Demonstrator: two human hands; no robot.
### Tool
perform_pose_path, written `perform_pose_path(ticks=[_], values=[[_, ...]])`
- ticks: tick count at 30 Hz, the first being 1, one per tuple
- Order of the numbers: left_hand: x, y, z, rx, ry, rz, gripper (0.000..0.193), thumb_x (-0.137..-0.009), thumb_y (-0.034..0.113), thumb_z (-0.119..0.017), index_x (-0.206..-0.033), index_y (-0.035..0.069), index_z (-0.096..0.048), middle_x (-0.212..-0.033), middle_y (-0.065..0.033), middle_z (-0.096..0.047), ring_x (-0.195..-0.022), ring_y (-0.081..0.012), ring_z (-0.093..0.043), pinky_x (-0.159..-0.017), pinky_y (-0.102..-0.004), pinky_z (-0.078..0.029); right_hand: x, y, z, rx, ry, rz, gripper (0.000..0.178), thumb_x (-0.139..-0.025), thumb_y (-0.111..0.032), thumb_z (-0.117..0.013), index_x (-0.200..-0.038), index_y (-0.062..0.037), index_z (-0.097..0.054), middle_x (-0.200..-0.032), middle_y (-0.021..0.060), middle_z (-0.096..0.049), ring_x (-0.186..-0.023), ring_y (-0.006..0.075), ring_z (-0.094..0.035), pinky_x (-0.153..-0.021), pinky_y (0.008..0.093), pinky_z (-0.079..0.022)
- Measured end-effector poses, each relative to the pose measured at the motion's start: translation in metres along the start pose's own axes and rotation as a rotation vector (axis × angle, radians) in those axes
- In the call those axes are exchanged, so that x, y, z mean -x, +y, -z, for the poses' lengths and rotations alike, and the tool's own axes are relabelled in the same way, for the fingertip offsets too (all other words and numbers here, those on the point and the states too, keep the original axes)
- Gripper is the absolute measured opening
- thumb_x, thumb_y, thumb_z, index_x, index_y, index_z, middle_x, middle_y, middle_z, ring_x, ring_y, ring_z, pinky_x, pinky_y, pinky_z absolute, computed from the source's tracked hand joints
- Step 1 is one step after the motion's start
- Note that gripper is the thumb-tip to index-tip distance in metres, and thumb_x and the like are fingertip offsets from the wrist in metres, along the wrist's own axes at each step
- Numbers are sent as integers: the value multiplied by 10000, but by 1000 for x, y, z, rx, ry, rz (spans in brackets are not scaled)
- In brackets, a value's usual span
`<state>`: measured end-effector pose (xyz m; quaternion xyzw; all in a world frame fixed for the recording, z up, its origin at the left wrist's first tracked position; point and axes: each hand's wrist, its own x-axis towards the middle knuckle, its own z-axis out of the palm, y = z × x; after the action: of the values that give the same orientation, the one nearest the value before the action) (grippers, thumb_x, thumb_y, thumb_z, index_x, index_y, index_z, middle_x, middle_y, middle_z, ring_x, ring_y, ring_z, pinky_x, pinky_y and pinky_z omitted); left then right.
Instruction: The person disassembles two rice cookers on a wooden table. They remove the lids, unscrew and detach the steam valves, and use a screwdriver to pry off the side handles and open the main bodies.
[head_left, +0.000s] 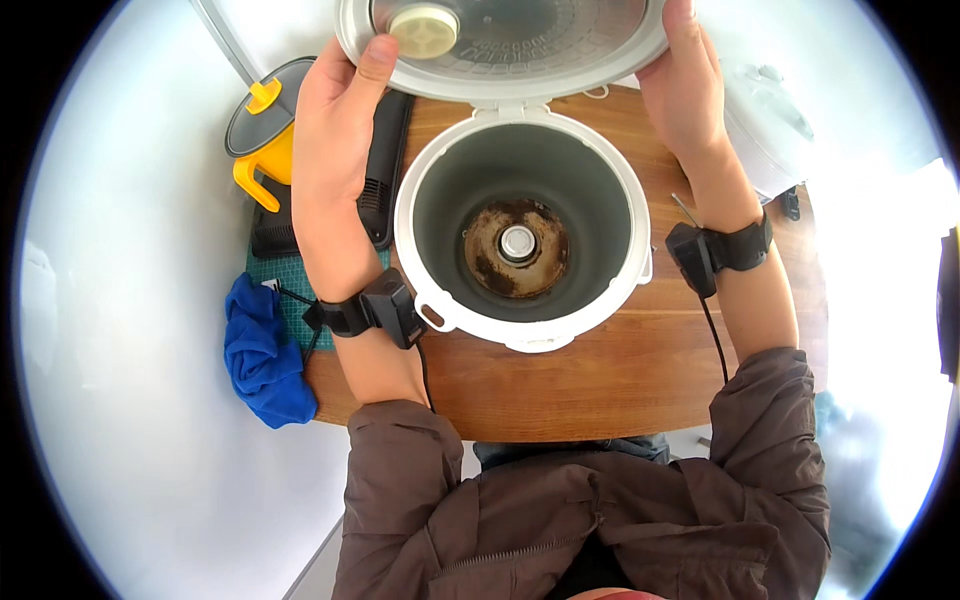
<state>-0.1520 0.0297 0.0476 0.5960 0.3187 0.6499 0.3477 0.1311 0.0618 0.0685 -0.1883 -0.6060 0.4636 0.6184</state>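
Rice cooker lid is raised between both hands, hinged at the far rim of the cooker body. The left hand curls partway closed on its left edge, thumb in front; the right hand clasps its right edge, fingertips mostly hidden. Around them: a brown wooden table, a blue cloth at its left, pale walls. The lid's underside faces the person, its visible long axis running left to right.
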Motion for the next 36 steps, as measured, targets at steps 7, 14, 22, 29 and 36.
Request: perform_pose_path(ticks=[7,14,22,29,36], values=[[-5,-16,8,27,-31,123,514,-1066,398,-584,-1348,-31,-570,-1233,-109,-689,-1127,-209,-664,-1031,-385,-507,-11,-7,-4,-45,24,-77,590,-1123,-459,-377,-1422,30,-516,-1255,128,-683,-1092,190,-671,-904,338,-553],[-5,-17,5,21,-28,136,504,-1074,397,-567,-1342,-30,-577,-1233,-114,-693,-1101,-207,-678,-1016,-376,-520,-7,2,3,15,7,-127,575,-1128,-448,-359,-1412,31,-504,-1217,145,-692,-1037,215,-692,-881,356,-572],[-7,-14,0,25,-112,108,423,-1085,292,-560,-1388,-3,-563,-1277,-92,-675,-1138,-192,-664,-1026,-368,-519,-11,10,-9,-36,134,-94,496,-1135,-393,-347,-1348,14,-534,-1245,144,-646,-978,210,-647,-839,347,-521],[-9,-16,3,23,-107,137,369,-1081,182,-554,-1401,-2,-546,-1274,-101,-667,-1156,-185,-656,-1021,-356,-530,-4,7,3,23,23,-176,583,-1142,-433,-266,-1464,9,-469,-1463,136,-550,-1332,240,-527,-1141,440,-405],[-7,-14,2,33,-101,161,375,-1093,204,-534,-1402,-6,-545,-1286,-105,-666,-1170,-188,-650,-1025,-364,-526,1,11,10,-12,-1,-203,575,-1132,-454,-335,-1347,31,-558,-1293,148,-663,-1177,232,-643,-1055,401,-477]])
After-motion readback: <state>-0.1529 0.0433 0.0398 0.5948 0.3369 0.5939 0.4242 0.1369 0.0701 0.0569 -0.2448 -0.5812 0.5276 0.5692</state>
